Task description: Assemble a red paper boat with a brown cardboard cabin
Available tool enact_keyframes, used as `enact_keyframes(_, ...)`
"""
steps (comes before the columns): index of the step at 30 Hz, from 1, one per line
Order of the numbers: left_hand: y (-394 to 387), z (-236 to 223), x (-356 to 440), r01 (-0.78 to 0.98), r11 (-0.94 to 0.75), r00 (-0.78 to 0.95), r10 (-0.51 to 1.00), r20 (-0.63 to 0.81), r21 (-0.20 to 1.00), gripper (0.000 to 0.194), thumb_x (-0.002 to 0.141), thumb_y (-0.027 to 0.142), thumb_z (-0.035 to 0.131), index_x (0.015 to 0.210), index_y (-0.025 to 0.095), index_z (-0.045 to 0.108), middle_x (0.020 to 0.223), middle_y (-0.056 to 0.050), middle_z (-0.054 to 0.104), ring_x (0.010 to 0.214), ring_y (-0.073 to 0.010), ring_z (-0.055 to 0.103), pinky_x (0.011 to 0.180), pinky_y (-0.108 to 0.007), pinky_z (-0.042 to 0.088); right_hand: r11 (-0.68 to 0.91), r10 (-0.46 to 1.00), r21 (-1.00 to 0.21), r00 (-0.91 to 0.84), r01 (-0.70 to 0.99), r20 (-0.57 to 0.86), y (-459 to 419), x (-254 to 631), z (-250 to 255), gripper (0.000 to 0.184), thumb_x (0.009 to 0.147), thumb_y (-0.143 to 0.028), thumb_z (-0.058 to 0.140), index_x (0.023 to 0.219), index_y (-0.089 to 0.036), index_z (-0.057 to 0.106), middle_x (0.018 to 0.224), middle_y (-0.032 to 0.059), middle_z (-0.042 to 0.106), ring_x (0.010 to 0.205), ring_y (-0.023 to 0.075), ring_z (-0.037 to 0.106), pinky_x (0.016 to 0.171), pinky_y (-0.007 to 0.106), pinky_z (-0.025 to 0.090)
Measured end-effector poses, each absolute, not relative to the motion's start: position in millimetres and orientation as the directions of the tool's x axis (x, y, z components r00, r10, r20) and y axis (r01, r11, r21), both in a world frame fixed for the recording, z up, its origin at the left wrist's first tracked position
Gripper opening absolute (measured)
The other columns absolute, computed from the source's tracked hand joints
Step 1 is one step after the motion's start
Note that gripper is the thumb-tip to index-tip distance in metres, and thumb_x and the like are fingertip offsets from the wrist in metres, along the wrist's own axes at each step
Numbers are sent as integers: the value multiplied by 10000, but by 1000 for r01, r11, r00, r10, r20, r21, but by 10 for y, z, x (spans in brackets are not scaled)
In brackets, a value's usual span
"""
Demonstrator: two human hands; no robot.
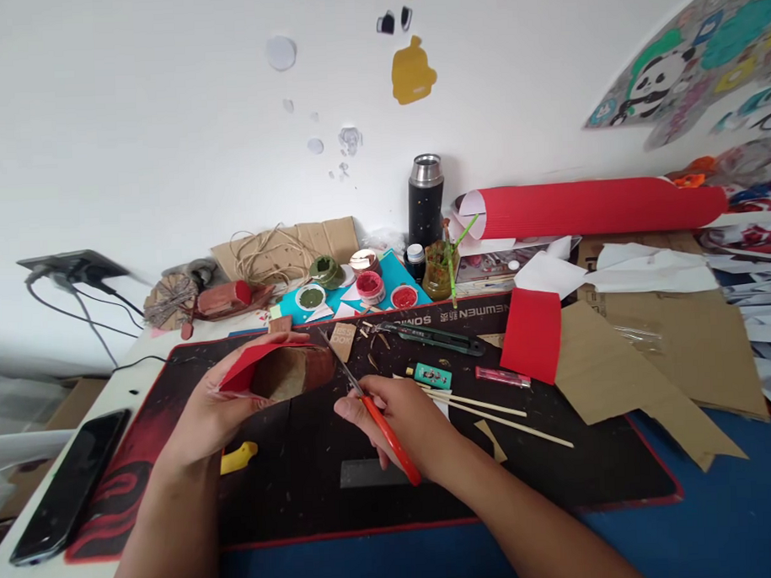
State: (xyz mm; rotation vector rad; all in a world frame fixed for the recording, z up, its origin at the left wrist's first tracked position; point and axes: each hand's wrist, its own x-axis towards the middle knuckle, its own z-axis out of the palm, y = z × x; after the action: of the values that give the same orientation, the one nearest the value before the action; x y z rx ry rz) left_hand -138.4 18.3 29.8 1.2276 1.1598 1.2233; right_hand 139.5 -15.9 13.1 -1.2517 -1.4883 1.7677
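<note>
My left hand [206, 405] is wrapped round a hollow cardboard form [318, 367] with red paper [246, 367] on its side; its open end faces me. In my right hand [402, 415] is a pair of scissors [391, 436] with red-orange handles, the blades pointing up and left beside the cardboard form. The blades look nearly closed, and a small gap seems to lie between their tip and the form. Just past the blades lies a small cardboard piece [343, 341]. Wooden sticks [509, 407] and a teal glue tube [431, 375] are right of my right hand.
A dark utility knife [431, 336] and a clear ruler [372, 473] lie on the black mat [292, 503]. Paint jars [369, 287], a thermos [425, 203] and a red paper roll [598, 206] stand behind. Cardboard sheets [697, 337] are at right, a phone [73, 485] at left.
</note>
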Motion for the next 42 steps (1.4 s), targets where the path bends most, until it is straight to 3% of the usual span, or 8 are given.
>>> enact_keyframes(3, 183, 253, -1422, 69, -82, 48, 996, 79, 994, 605, 554, 285, 1040, 1131, 223, 867, 1234, -98, 850, 1264, -439, 747, 1074, -448, 634, -241, 843, -953, -446, 185, -300, -161, 1395, 131, 531, 958, -752, 714, 838, -244, 617, 542, -56, 523, 460, 137, 521, 519, 274, 336)
enact_keyframes(9, 167, 316, -1369, 90, -80, 91, 993, 71, 993, 597, 634, 215, 987, 1216, 259, 862, 1247, -27, 851, 1263, -448, 746, 1008, -417, 665, -191, 859, -953, -430, 234, -278, -153, 1403, 152, 563, 970, -775, 675, 786, -248, 601, 522, -41, 505, 497, 149, 481, 542, 288, 293)
enact_keyframes(15, 188, 324, -1345, 90, -108, 136, 986, 95, 990, 614, 672, 254, 971, 1271, 205, 847, 1300, -128, 830, 1239, -413, 763, 959, -401, 682, -86, 889, -946, -406, 312, -214, -135, 1407, 164, 593, 996, -741, 660, 704, -245, 518, 567, -27, 483, 546, 152, 435, 580, 307, 260)
enact_keyframes(21, 188, 254, -1390, 96, -22, 79, 997, 14, 995, 631, 634, 205, 981, 1251, 219, 847, 1287, -90, 836, 1282, -438, 736, 1017, -440, 664, -31, 910, -931, -376, 365, -178, -148, 1392, 156, 629, 998, -690, 689, 651, -230, 435, 586, -31, 437, 575, 140, 365, 595, 309, 260)
enact_keyframes(25, 198, 192, -1397, 3, -45, 33, 998, 45, 999, 626, 567, 157, 1008, 1168, 254, 862, 1171, -82, 867, 1154, -427, 795, 968, -472, 683, -105, 909, -955, -363, 278, -205, -155, 1388, 104, 544, 1008, -688, 683, 740, -240, 530, 547, -44, 481, 497, 134, 451, 545, 287, 301)
enact_keyframes(31, 218, 107, -1348, -67, -38, 17, 999, 39, 997, 465, 593, 275, 1032, 1030, 231, 881, 1046, -116, 880, 932, -381, 839, 848, -497, 713, -272, 882, -961, -385, 56, -272, -146, 1375, 29, 539, 1015, -761, 601, 866, -244, 575, 526, -66, 559, 404, 140, 573, 427, 234, 403)
enact_keyframes(37, 249, 92, -1281, -148, -84, 5, 996, 86, 985, 408, 622, 263, 1031, 994, 204, 875, 952, -111, 879, 841, -320, 844, 808, -427, 718, -265, 869, -962, -450, -71, -207, -138, 1370, 29, 603, 952, -820, 650, 1002, -220, 622, 602, -27, 669, 556, 167, 679, 585, 259, 525)
enact_keyframes(42, 246, 87, -1280, -162, -65, -22, 998, 62, 985, 436, 615, 253, 1037, 1017, 235, 869, 1025, -120, 881, 939, -360, 842, 847, -469, 717, -214, 854, -967, -506, -137, -117, -142, 1390, 6, 662, 916, -857, 663, 1091, -219, 644, 866, 40, 760, 851, 214, 782, 793, 310, 583)
